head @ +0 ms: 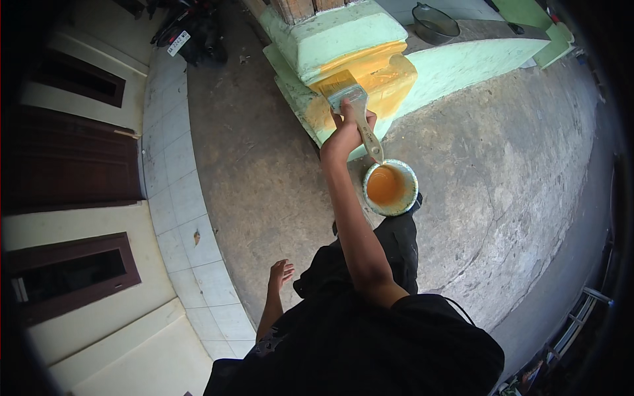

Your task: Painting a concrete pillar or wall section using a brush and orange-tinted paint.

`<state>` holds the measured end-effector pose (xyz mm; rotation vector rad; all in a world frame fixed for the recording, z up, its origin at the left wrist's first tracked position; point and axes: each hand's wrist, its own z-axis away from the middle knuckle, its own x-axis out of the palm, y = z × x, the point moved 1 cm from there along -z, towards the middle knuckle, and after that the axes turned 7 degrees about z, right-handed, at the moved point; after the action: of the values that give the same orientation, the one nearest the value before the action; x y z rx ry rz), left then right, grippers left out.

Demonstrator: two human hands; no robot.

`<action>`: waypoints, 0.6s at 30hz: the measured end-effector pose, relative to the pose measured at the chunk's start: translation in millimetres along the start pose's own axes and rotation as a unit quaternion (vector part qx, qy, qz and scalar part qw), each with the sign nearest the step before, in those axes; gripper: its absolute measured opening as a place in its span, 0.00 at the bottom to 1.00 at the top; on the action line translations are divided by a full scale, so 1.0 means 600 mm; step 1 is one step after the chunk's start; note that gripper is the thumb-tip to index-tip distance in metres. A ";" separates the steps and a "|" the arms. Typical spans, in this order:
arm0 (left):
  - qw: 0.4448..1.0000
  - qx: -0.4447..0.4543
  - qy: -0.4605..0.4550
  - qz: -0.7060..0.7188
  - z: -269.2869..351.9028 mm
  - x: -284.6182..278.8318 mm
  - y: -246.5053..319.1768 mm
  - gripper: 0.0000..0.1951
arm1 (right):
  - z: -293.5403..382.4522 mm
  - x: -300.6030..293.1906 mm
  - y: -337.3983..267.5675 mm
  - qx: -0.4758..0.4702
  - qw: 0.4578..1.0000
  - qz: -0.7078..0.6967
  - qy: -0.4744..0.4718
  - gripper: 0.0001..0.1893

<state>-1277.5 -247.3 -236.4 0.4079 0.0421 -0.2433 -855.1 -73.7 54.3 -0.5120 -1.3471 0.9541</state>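
Observation:
My right hand [347,129] grips the wooden handle of a flat paintbrush [350,96]. Orange-yellow paint covers the bristles, which lie over the stepped base of a pillar [346,27]. That base is light green, with orange-yellow paint [391,81] over part of its mouldings. Just below the brush handle, a round paint bucket [415,190] with a stained white rim stands near my feet, with orange paint inside. My left hand [281,273] hangs at my left side with its fingers apart, holding nothing.
A low green wall [460,67] runs right from the pillar, with a dark basin [436,24] on its top. A motorcycle [193,37] is parked at the upper left, by a tiled ledge [181,173] along the house. A metal ladder [574,321] lies at the lower right.

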 end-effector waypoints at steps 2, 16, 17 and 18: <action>1.000 0.008 -0.003 0.002 -0.002 0.003 0.004 0.18 | -0.015 0.005 -0.005 -0.017 1.000 0.013 0.022 0.14; 1.000 -0.002 -0.010 0.003 -0.026 0.002 -0.003 0.18 | 0.009 0.035 -0.048 -0.349 0.880 0.322 -0.008 0.11; 1.000 -0.002 -0.012 0.002 -0.025 0.005 -0.004 0.18 | 0.018 0.035 -0.040 -0.346 0.877 0.331 -0.041 0.11; 1.000 -0.006 -0.009 -0.002 -0.024 0.005 -0.006 0.18 | 0.037 0.034 -0.036 -0.350 0.869 0.337 -0.093 0.11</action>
<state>-1275.1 -245.4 -251.3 0.3929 0.0262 -0.2506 -871.4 -73.5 87.4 -1.5591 -1.7256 1.0610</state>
